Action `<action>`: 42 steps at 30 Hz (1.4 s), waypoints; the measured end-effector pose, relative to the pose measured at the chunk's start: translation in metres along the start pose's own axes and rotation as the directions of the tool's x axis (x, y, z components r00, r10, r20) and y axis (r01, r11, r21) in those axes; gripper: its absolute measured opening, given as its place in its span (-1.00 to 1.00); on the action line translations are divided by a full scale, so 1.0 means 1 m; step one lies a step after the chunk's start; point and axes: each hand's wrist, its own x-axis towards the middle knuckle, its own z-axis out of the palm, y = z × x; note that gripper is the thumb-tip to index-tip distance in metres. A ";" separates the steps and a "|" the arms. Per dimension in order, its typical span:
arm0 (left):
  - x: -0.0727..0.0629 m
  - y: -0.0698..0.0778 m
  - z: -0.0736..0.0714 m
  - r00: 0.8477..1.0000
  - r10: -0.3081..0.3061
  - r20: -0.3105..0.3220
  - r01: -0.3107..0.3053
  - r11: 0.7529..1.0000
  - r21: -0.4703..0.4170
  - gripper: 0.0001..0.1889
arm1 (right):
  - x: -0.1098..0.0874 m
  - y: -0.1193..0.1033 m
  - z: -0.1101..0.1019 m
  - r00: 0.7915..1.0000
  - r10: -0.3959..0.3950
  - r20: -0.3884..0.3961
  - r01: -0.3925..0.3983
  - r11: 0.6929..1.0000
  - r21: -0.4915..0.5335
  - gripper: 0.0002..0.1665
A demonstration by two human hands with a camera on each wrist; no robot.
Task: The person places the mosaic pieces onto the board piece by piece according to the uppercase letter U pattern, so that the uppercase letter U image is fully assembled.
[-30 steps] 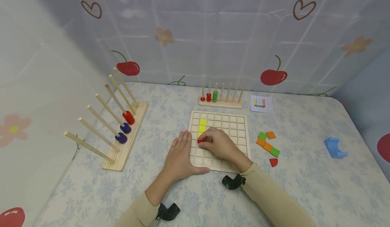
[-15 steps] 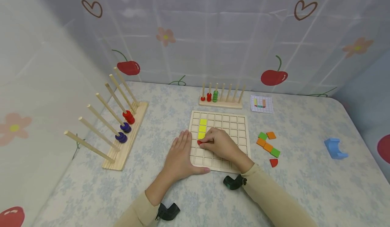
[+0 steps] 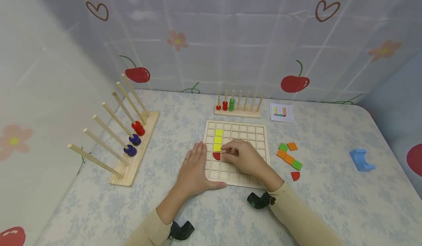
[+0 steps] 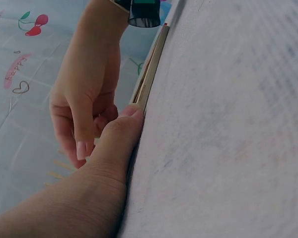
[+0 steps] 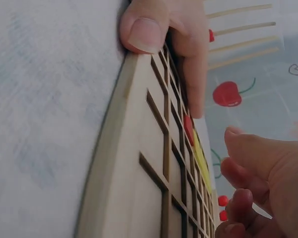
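A wooden grid board (image 3: 239, 124) lies before me in the head view. A column of three yellow square tiles (image 3: 218, 140) sits in its cells, and just below them a red quarter-round tile (image 3: 216, 156). My left hand (image 3: 193, 171) rests flat along the board's left edge, its thumb (image 4: 121, 134) against the near edge. My right hand (image 3: 245, 158) hovers just right of the red tile, fingers loosely bent. In the right wrist view, thumb and fingers of this right hand (image 5: 265, 171) are apart with nothing between them.
To the right lie loose orange (image 3: 289, 159), green (image 3: 296, 165) and red (image 3: 295, 176) tiles, and a blue curved block (image 3: 361, 160). A pattern card (image 3: 282, 113) and a small peg rack (image 3: 237, 113) stand behind the board. A larger peg rack (image 3: 140, 158) with beads is left.
My right hand has let go of the red quarter-round tile and drawn slightly right, leaving the tile in view on the board. The left hand has stayed in place.
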 end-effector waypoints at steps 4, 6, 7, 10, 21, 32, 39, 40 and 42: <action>0.000 0.001 0.000 1.000 -0.009 0.003 0.009 1.000 -0.001 0.54 | -0.012 0.009 -0.018 0.999 0.007 -0.042 -0.007 1.000 -0.004 -0.77; 0.000 0.001 0.001 1.000 -0.010 0.006 0.010 1.000 0.000 0.54 | -0.019 0.016 -0.027 0.998 0.012 -0.059 -0.013 1.000 -0.006 -0.78; 0.000 0.001 0.001 1.000 -0.011 0.010 0.011 1.000 0.003 0.54 | -0.023 0.019 -0.032 0.998 0.012 -0.067 -0.012 1.000 -0.008 -0.78; 0.000 0.001 0.001 1.000 -0.012 0.015 0.012 1.000 0.002 0.53 | -0.035 0.032 -0.047 0.995 0.012 -0.095 -0.014 1.000 -0.018 -0.78; -0.001 0.001 0.001 1.000 -0.011 0.002 0.011 1.000 -0.017 0.54 | -0.086 0.073 -0.090 0.979 0.125 -0.161 -0.141 0.986 -0.091 -0.78; 0.000 0.000 0.002 1.000 -0.008 0.005 0.009 1.000 -0.010 0.54 | -0.119 0.095 -0.112 0.950 0.218 -0.222 -0.254 0.955 -0.150 -0.73; -0.001 0.001 0.000 1.000 0.001 -0.007 -0.001 1.000 0.000 0.53 | -0.126 0.100 -0.117 0.949 0.228 -0.219 -0.265 0.952 -0.155 -0.74; -0.001 0.001 0.000 1.000 0.001 -0.007 -0.001 1.000 0.000 0.53 | -0.126 0.100 -0.117 0.948 0.231 -0.219 -0.268 0.951 -0.158 -0.73; -0.001 0.001 0.000 1.000 0.001 -0.007 -0.001 1.000 0.004 0.53 | -0.127 0.101 -0.117 0.947 0.232 -0.221 -0.270 0.949 -0.161 -0.73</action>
